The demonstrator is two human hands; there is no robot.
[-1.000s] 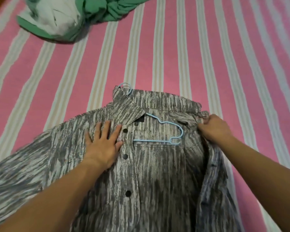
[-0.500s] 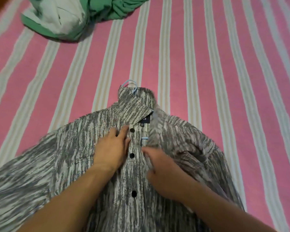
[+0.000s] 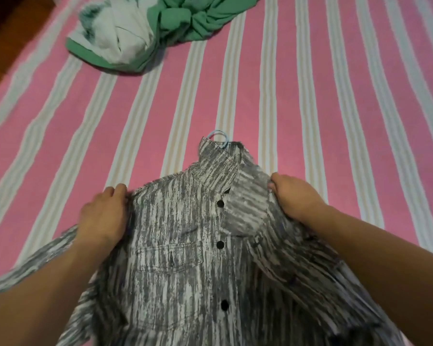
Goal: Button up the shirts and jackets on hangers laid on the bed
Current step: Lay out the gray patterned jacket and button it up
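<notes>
I have the grey streaked shirt by its shoulders: my left hand grips the shoulder seam on its side, fingers curled over the edge of the cloth, and my right hand grips the other shoulder the same way, knuckles up, fingertips tucked out of sight under the fabric. The shirt lies on the bed between my hands and runs back toward me under my forearms. Its blue hanger hook pokes out past the collar, just beyond my fingertips. I judge this to be the squaring-up step, setting the shirt straight on the hanger before any buttoning. The black buttons run down the placket between my hands, and the right front panel is folded across near the top button, not yet fastened. Next I would need to let go of the shoulders, lay that panel flat and bring its buttonholes over the buttons. The pink striped bedsheet stretches ahead of my fingers, with a green and white garment crumpled well beyond them and a strip of dark floor at the far left corner
</notes>
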